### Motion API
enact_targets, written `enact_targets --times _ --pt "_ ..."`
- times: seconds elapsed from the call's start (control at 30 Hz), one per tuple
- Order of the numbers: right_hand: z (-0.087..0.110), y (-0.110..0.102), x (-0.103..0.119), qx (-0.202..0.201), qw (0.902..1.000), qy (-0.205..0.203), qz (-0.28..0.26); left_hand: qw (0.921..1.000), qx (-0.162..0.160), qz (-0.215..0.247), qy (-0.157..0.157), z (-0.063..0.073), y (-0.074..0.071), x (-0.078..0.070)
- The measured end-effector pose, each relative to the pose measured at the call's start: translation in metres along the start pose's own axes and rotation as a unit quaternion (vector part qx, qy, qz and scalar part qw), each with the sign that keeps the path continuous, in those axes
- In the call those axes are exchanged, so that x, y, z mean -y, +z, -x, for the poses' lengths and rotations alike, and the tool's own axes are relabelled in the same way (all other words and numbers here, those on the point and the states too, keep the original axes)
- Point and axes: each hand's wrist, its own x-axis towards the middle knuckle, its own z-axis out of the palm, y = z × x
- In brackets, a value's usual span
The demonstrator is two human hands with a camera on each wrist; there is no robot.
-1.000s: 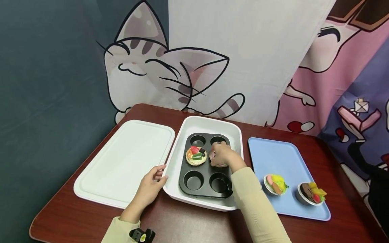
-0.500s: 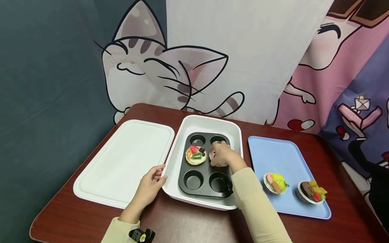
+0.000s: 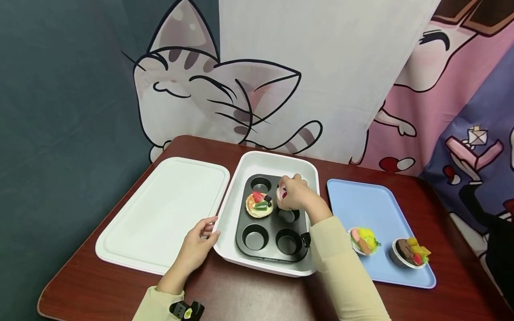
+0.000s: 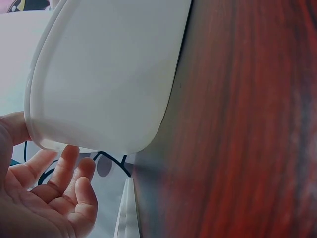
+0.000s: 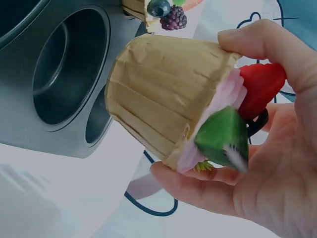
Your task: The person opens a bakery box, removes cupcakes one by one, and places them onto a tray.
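Observation:
My right hand [image 3: 298,194] holds a toy cupcake [image 5: 163,89] by its upper edge, thumb on one side and fingers on the other. The cupcake has a tan paper-like cup, pink cream, a strawberry and a green fruit piece. It is lifted over the dark muffin pan [image 3: 271,234], its base out of the cups in the right wrist view. Another fruit-topped cupcake [image 3: 259,205] sits in the pan's middle left cup. The pan lies inside a deep white tub [image 3: 265,268]. At the tub's near left side, my left hand [image 3: 196,245] grips the rim between thumb and fingers.
Left of the tub lies a flat white board [image 3: 168,209]. To the right, a blue tray [image 3: 361,200] carries a yellow-topped cupcake [image 3: 364,240] and a chocolate one [image 3: 409,253] near its front. A cat-print curtain [image 3: 261,102] hangs behind the brown table [image 3: 249,296].
My right hand has raised the pink-cream cupcake out of the middle right cup and moved it slightly toward the back. The left hand stays at the tub's rim.

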Motion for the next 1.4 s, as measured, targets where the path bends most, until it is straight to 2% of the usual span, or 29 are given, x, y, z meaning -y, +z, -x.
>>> enact_targets --times 0.27,1.0,1.4 --pt "0.003 0.0 -0.003 0.001 1.0 0.0 0.0 1.0 -0.001 -0.006 0.0 0.001 0.0 0.001" --pt "0.013 -0.004 -0.023 -0.029 0.9994 0.009 -0.018 0.9999 -0.004 -0.005 0.012 -0.002 0.0 0.004" --pt "0.021 -0.008 -0.033 -0.033 0.999 0.019 -0.025 0.9999 -0.002 -0.016 0.004 -0.001 0.001 0.005"
